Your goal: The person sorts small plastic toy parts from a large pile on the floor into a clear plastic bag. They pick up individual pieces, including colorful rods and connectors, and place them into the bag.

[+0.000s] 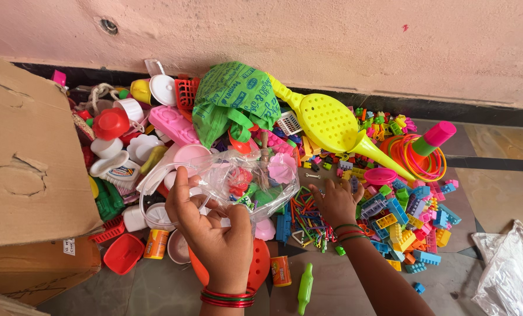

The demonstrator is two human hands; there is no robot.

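Now: clear bag [247,181] of small toys held over the toy pile on the floor.
Left hand [214,231] pinches the bag's near edge; right hand [335,202] presses loosely curled fingers into coloured sticks [308,225] beside building blocks [405,219], grasping nothing clearly. Cardboard box [30,169] lies at the floor's left edge.

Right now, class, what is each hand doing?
Left hand: closed, pinching the clear plastic bag.
Right hand: fingers spread open, reaching into the coloured sticks, holding nothing visible.
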